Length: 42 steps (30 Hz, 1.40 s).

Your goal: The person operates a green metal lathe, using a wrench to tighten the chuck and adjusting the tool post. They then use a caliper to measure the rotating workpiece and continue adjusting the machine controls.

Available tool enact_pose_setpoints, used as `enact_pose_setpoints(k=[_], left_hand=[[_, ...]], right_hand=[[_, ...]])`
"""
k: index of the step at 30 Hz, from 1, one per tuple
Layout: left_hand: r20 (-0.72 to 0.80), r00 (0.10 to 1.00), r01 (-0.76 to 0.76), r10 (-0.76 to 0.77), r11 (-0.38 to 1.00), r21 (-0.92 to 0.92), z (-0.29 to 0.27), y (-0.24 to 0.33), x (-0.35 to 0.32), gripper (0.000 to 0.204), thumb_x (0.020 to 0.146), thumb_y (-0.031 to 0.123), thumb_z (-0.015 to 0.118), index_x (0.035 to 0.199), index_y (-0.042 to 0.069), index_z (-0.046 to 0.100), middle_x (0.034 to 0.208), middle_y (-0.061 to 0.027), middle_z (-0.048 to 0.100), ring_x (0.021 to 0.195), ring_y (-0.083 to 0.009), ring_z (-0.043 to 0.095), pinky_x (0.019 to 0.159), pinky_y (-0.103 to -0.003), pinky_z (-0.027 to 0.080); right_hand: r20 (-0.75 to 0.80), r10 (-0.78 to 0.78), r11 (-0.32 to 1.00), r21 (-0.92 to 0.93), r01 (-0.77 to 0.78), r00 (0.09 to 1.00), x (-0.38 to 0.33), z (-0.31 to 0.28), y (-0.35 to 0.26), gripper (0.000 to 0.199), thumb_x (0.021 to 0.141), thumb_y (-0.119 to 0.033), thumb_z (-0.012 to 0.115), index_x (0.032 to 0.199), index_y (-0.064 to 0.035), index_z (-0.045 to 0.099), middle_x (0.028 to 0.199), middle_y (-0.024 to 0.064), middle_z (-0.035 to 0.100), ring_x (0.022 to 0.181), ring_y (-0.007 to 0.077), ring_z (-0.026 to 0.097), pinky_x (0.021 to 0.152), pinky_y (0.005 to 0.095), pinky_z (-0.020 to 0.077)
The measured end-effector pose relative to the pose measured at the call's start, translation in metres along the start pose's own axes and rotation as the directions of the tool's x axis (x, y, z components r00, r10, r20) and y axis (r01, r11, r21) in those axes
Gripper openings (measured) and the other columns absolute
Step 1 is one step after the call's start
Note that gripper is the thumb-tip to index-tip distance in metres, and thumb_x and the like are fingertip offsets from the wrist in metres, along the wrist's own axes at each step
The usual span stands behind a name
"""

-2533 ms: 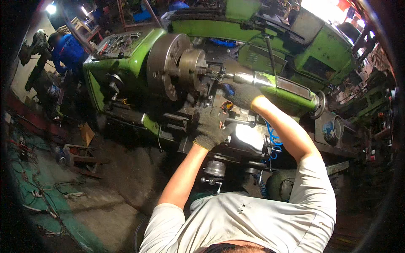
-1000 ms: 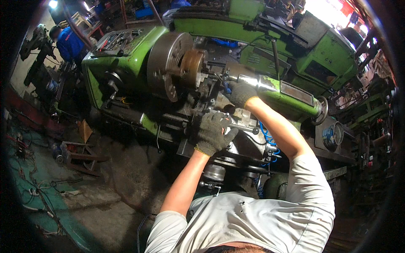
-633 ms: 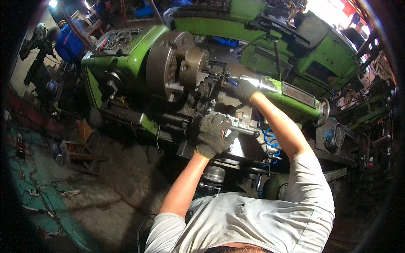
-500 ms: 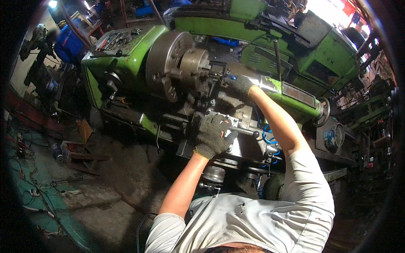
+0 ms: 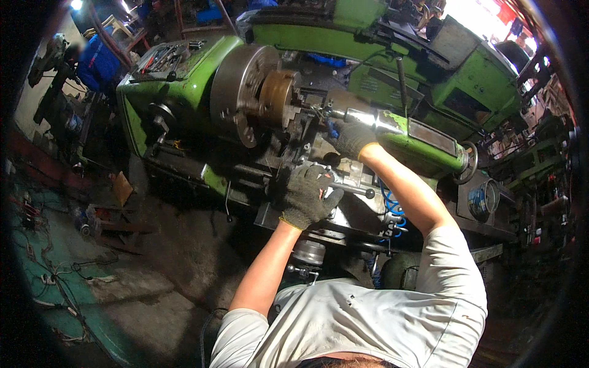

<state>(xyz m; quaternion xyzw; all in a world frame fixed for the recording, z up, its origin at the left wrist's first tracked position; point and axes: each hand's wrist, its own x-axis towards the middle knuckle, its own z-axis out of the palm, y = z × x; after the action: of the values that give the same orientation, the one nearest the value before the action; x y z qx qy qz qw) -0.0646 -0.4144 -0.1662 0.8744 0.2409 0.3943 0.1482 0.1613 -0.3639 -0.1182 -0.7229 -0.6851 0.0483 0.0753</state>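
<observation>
My left hand (image 5: 307, 197), in a dark knitted glove, curls over the tool post on the lathe's carriage. Beside its thumb, a lever (image 5: 353, 189) with a black ball knob sticks out to the right. My right hand (image 5: 354, 138), gloved alike, is closed round a small blue tool (image 5: 332, 129), mostly hidden by the fingers. It is in front of the tailstock's bright quill (image 5: 362, 117). Left of that hand sits the smaller brownish chuck (image 5: 279, 98), mounted on the large round chuck (image 5: 244, 92). Thin parts between chuck and tailstock are too small to make out.
The green headstock (image 5: 184, 92) stands left, with hand tools (image 5: 161, 60) on top. A blue coiled hose (image 5: 392, 205) hangs by the carriage. The tailstock handwheel (image 5: 471, 162) is at right. Behind stands another green machine (image 5: 331, 40). Cables (image 5: 61, 279) lie on the floor at left.
My right hand has drawn back slightly toward me, and the blue tool has tipped. The chucks, blurred by turning before, look sharper. My left hand stays on the tool post.
</observation>
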Motion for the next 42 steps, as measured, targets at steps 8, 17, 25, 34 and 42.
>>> enact_pose_setpoints(k=[8,17,25,34,42], left_hand=[[-0.012,1.000,0.008,-0.008,1.000,0.008,0.004,-0.002,-0.003,0.042,0.084,0.045,0.076,0.106,0.009,0.071,0.117,-0.0164,0.063,0.114,-0.0366,0.058,0.102,-0.053,0.043],[0.004,1.000,0.002,-0.003,0.999,0.035,0.001,0.001,-0.002,0.044,0.085,0.047,0.074,0.105,0.008,0.071,0.117,-0.0158,0.063,0.115,-0.0363,0.057,0.103,-0.053,0.042],[-0.055,0.997,-0.043,0.046,0.998,0.056,0.003,-0.002,0.000,0.044,0.082,0.045,0.078,0.103,0.007,0.071,0.114,-0.0162,0.065,0.108,-0.0382,0.061,0.094,-0.052,0.047],[-0.035,0.999,-0.029,0.030,0.999,0.016,-0.001,0.000,-0.001,0.045,0.082,0.046,0.078,0.103,0.007,0.071,0.115,-0.0157,0.064,0.108,-0.0376,0.062,0.095,-0.052,0.046],[-0.026,0.999,-0.038,0.039,0.998,0.055,0.003,-0.003,-0.002,0.046,0.082,0.046,0.078,0.106,0.007,0.070,0.116,-0.0154,0.064,0.108,-0.0375,0.062,0.095,-0.052,0.046]], right_hand=[[0.043,0.013,0.999,0.039,-0.014,0.999,0.003,0.004,-0.009,0.046,0.091,-0.036,0.067,0.123,-0.0040,0.063,0.118,0.0231,0.070,0.109,0.0409,0.070,0.093,0.0472,0.0546],[0.035,-0.009,0.999,-0.037,0.010,0.999,0.005,0.036,0.002,0.066,0.083,-0.040,0.076,0.126,0.0041,0.053,0.105,0.0275,0.072,0.100,0.0434,0.072,0.087,0.0502,0.0566],[0.059,-0.060,0.994,-0.088,0.065,0.996,0.007,0.037,0.004,0.076,0.086,-0.050,0.074,0.128,0.0071,0.049,0.106,0.0287,0.072,0.100,0.0437,0.071,0.087,0.0501,0.0569],[0.024,-0.074,0.995,-0.059,0.075,0.997,0.003,0.028,-0.001,0.080,0.086,-0.053,0.073,0.130,0.0083,0.048,0.100,0.0286,0.073,0.094,0.0427,0.073,0.082,0.0494,0.0578],[0.113,-0.050,0.978,-0.194,0.072,0.992,-0.005,0.032,-0.010,0.063,0.090,-0.042,0.071,0.128,0.0044,0.052,0.097,0.0237,0.074,0.090,0.0404,0.074,0.075,0.0503,0.0583]])
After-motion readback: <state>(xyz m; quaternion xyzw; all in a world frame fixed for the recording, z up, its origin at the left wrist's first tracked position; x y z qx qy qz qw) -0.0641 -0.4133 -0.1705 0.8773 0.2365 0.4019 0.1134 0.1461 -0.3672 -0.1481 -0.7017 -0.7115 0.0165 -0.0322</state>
